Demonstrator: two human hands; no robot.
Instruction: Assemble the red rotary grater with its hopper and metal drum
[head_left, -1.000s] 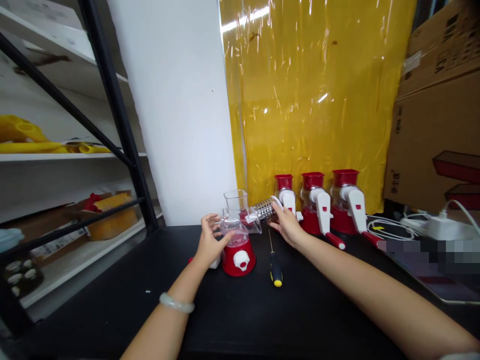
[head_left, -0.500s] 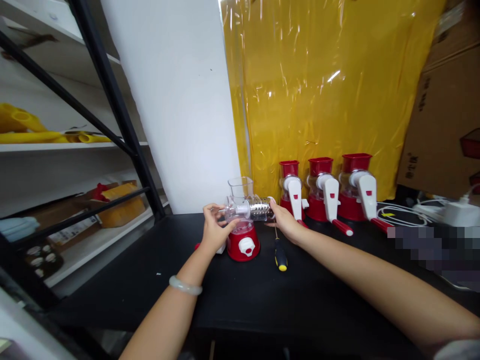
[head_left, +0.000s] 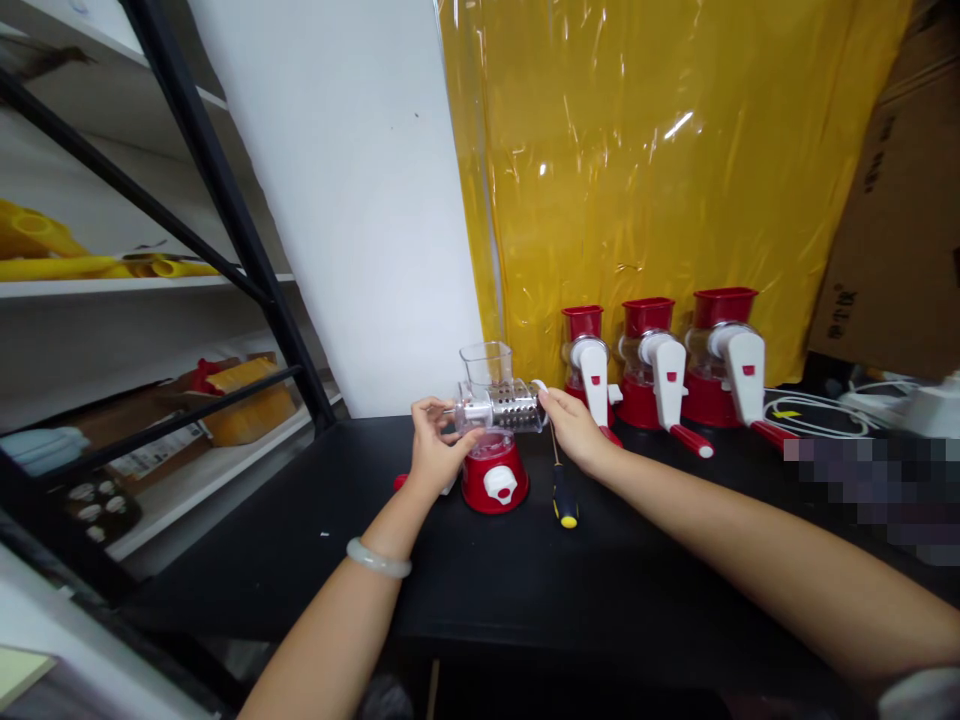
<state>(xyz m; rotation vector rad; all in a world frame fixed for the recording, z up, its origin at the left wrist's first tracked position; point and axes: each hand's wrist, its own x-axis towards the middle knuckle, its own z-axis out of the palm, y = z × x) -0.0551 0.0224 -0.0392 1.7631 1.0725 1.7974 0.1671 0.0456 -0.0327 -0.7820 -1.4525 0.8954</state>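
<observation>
A rotary grater with a clear housing and a red base stands upright on the black table. A perforated metal grating drum lies sideways within the housing. My left hand grips the housing's left side, thumb in front and fingers curled behind. At the drum's right end, my right hand holds its rim with bent fingers; some fingertips are hidden. Just below that hand, a screwdriver with a black and yellow handle lies on the table. A red handle end shows partly behind my left wrist.
Three assembled red and white graters stand in a row at the back right. White cables and a cardboard box are beyond them. On the left rises a black-framed shelf; yellow film hangs behind.
The drum has moved left, deeper into the clear housing, with my right hand following it. The camera view has shifted slightly. My left hand keeps its grip on the housing.
</observation>
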